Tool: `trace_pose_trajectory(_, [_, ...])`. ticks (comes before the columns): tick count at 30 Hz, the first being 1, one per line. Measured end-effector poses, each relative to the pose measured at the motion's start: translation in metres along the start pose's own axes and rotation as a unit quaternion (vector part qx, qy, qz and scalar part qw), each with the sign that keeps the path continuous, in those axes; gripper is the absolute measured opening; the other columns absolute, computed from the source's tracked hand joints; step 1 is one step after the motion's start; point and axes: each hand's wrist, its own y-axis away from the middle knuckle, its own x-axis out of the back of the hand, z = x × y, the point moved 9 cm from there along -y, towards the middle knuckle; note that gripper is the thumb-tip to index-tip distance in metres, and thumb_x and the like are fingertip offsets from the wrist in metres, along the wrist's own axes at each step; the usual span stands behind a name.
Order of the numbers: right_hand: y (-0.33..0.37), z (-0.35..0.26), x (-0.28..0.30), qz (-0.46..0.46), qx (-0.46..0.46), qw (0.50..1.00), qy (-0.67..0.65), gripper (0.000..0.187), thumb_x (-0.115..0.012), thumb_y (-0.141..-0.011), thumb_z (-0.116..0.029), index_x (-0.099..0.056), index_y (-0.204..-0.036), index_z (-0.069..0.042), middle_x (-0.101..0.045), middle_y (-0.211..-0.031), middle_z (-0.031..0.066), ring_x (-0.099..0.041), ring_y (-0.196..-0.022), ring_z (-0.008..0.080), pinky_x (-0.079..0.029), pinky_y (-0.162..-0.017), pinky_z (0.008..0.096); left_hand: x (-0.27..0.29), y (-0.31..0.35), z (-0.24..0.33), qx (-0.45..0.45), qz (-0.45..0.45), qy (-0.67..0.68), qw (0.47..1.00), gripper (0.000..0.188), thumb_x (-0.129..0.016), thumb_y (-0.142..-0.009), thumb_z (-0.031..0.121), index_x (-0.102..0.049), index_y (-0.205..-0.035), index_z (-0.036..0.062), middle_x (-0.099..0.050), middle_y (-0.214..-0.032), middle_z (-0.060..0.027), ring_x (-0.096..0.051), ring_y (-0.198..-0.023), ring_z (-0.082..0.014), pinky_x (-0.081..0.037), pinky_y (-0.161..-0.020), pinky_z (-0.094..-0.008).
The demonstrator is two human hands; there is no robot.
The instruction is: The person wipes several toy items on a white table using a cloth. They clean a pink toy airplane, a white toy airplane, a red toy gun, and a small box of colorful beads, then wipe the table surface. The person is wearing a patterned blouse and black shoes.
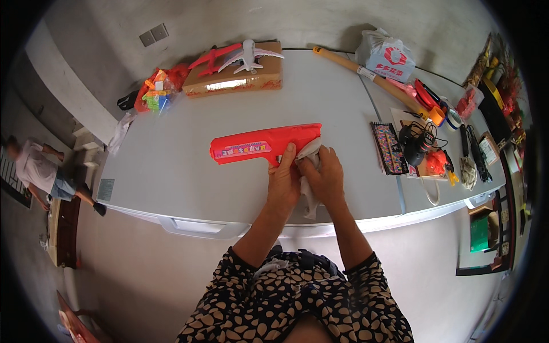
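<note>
Grey table (171, 166) against bare concrete wall (194, 23), red toy gun (263, 144) in both hands.

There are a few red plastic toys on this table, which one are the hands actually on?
The long red toy gun at the table's middle: the left hand grips it and the right hand presses a white cloth against it. The red toy plane lies untouched on the cardboard box.

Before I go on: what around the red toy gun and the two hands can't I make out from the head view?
- Grip of the red toy gun: covered by the left hand.
- White cloth: mostly hidden under the right hand.
- Both palms: face down, unseen.
- Contents of the white plastic bag: opaque.
- Items at the right rim: bent, too small.
</note>
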Motion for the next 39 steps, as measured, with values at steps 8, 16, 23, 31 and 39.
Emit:
trace_pose_trajectory(8, [0.004, 0.012, -0.010, -0.093, 0.007, 0.996, 0.006, 0.024, -0.066, -0.078, -0.020, -0.060, -0.092, -0.001, -0.060, -0.087, 0.0126, -0.061, -0.079, 0.0288, -0.048, -0.068, 0.0381, 0.022, -0.004, -0.012, 0.013, 0.020, 0.072, 0.997, 0.025, -0.062, -0.093, 0.022, -0.054, -0.114, 0.0124, -0.060, -0.112, -0.0048, -0.058, -0.105, -0.0196, -0.048, -0.093, -0.0375])
trace_pose_trajectory(16, [0.028, 0.029, 0.009, -0.144, 0.021, 0.989, 0.035, 0.026, -0.067, -0.079, -0.026, -0.055, -0.086, -0.004, -0.058, -0.083, 0.0126, -0.059, -0.078, 0.0312, -0.045, -0.066, 0.0415, 0.033, -0.009, -0.019, 0.037, 0.009, 0.057, 0.998, 0.040, -0.062, -0.091, 0.039, -0.053, -0.117, 0.0100, -0.059, -0.116, -0.0061, -0.055, -0.110, -0.0223, -0.044, -0.096, -0.0421])
trace_pose_trajectory(23, [0.008, 0.000, 0.047, -0.033, 0.072, 0.996, -0.046, 0.021, -0.067, -0.079, -0.022, -0.059, -0.086, -0.004, -0.057, -0.080, 0.0121, -0.059, -0.075, 0.0309, -0.046, -0.064, 0.0414, -0.016, 0.001, -0.024, 0.012, -0.062, -0.007, 0.998, 0.034, -0.057, -0.095, 0.028, -0.049, -0.123, 0.0105, -0.058, -0.116, -0.0053, -0.057, -0.109, -0.0201, -0.048, -0.095, -0.0379])
trace_pose_trajectory(31, [0.021, -0.031, 0.048, 0.104, 0.212, 0.951, 0.197, 0.024, -0.072, -0.074, -0.021, -0.064, -0.088, -0.004, -0.059, -0.091, 0.0080, -0.056, -0.074, 0.0273, -0.046, -0.054, 0.0377, -0.032, 0.001, -0.019, -0.011, -0.075, -0.019, 0.997, 0.032, -0.055, -0.096, 0.027, -0.048, -0.123, 0.0107, -0.058, -0.116, -0.0059, -0.059, -0.106, -0.0197, -0.051, -0.091, -0.0376])
trace_pose_trajectory(39, [0.033, -0.023, 0.037, 0.020, 0.278, 0.950, 0.140, 0.043, -0.072, -0.061, -0.008, -0.065, -0.103, -0.005, -0.058, -0.105, 0.0116, -0.056, -0.081, 0.0320, -0.050, -0.065, 0.0388, -0.005, -0.014, -0.004, 0.010, 0.005, -0.011, 1.000, 0.031, -0.056, -0.096, 0.033, -0.052, -0.116, 0.0092, -0.062, -0.109, -0.0065, -0.061, -0.101, -0.0206, -0.053, -0.089, -0.0378])
